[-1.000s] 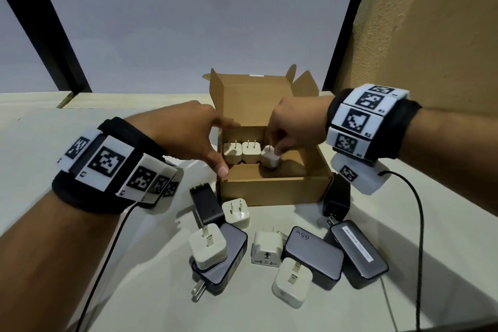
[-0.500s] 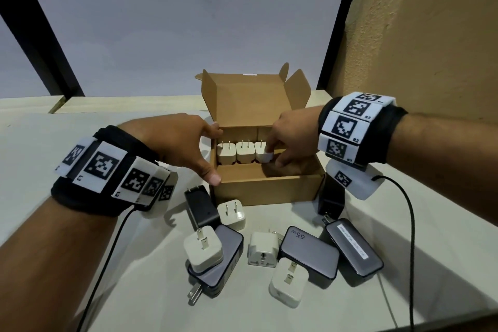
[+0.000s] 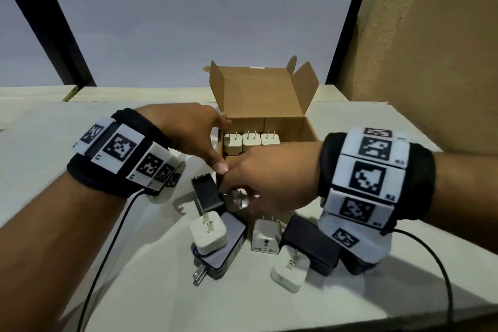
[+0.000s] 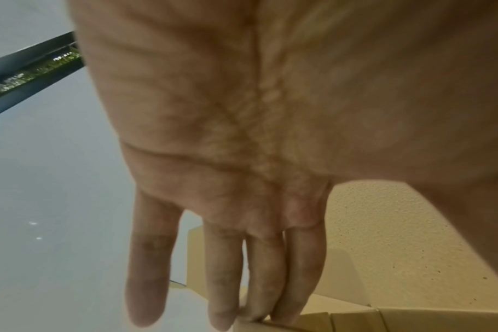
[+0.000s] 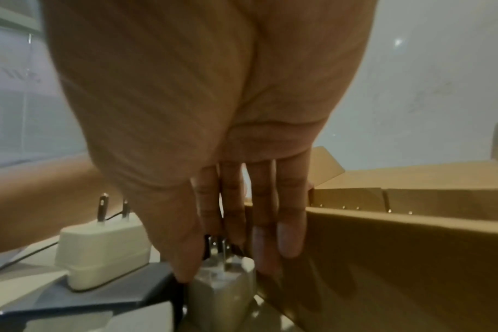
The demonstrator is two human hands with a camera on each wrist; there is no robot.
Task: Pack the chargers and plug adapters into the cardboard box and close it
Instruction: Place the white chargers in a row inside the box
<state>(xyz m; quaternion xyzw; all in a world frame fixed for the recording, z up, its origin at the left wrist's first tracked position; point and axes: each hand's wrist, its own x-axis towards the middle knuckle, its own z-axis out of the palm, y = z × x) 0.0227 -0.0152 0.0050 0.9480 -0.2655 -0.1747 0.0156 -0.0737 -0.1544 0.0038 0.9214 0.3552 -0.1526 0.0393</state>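
L hand (image 3: 194, 135) spread wide, fingers straight, tips resting on the left wall of the open brown cardboard box (image 3: 310, 129), thumb down at its front-left corner; holds nothing. In left wrist view the straight fingers (image 4: 259, 278) lie on the box rim. R hand (image 3: 258, 178) reaches down in front of the box, fingers and thumb closing narrowly round a small white two-prong plug adapter (image 3: 238, 198) that stands prongs up on the pale tabletop (image 3: 134, 264), just beside the box front wall; right wrist view shows thumb and fingertips (image 5: 290, 240) at its sides, touching, prongs between them. Adapter blurred, whether it's lifted I can't tell. Inside box: three white cube plug adapters (image 3: 252, 141) in a row at the back left, prongs up, touching one another; lid flap upright behind. On table in front: black charger brick (image 3: 206, 193) just left of R hand, white adapter (image 3: 208, 232) sitting on a grey flat charger (image 3: 229, 253), white universal adapter (image 3: 265, 238), another white cube (image 3: 289, 271), black charger (image 3: 312, 245) partly under R wrist.
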